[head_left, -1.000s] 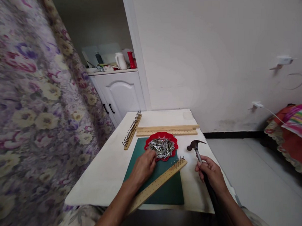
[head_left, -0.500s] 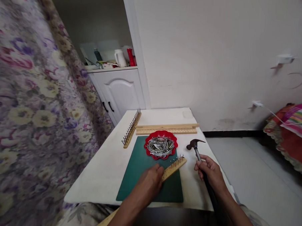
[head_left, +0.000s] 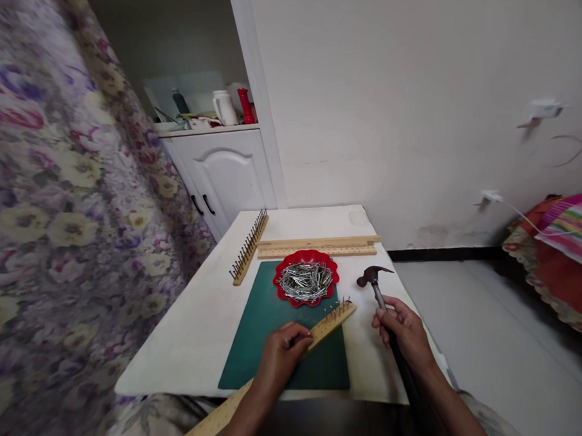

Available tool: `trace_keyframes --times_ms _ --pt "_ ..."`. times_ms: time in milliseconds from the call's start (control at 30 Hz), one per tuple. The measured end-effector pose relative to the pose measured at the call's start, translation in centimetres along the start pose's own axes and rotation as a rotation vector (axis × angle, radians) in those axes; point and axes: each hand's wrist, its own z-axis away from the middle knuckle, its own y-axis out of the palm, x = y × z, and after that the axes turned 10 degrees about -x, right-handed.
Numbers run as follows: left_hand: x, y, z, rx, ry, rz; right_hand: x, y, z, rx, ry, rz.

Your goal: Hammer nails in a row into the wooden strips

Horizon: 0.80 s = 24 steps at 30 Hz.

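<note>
My left hand [head_left: 284, 354] is closed in a pinch just above a long wooden strip [head_left: 325, 329] with rows of small holes. A tiny shiny tip, which looks like a nail, shows at its fingertips. Several nails stand upright in the strip's far right end; its near end runs under my left forearm past the table edge. My right hand [head_left: 404, 332] is wrapped round the handle of a claw hammer [head_left: 375, 287], whose head is raised to the right of the strip. Beyond the strip, a red scalloped dish [head_left: 279, 289] holds a heap of loose nails [head_left: 305, 281].
Under the strip and dish lies a green mat [head_left: 247, 332] on a white table [head_left: 179, 342]. A nail-studded strip [head_left: 249, 251] lies at the back left, and more wooden strips [head_left: 318, 247] lie behind the dish. A floral curtain [head_left: 78, 234] hangs at left; a wall [head_left: 372, 119] stands behind.
My left hand has turned and opened out from a fist-like shape, so its pinching fingertips now show over the strip. My right hand and the hammer stay nearly still. The view has shifted slightly.
</note>
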Motion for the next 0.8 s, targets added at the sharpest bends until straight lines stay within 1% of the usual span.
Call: trace_keyframes --times_ms 100,200,367,533,800 --pt "-0.4 1.0 -0.1 -0.020 -0.014 0.090 0.1 0.0 0.0 -0.002 -0.007 0.004" --pt "-0.9 2.4 -0.6 -0.053 0.006 0.145 0.1 0.0 0.0 -0.006 -0.015 0.008" --pt "-1.3 4.1 -1.5 -0.136 0.082 0.083 0.3 0.0 0.0 -0.004 -0.024 0.019" --pt "-1.0 4.6 -1.7 -0.177 0.131 0.028 0.4 0.1 0.2 0.008 -0.022 0.022" --pt "-1.2 5.0 -1.7 -0.195 0.139 -0.005 0.5 -0.1 0.5 0.023 -0.017 0.032"
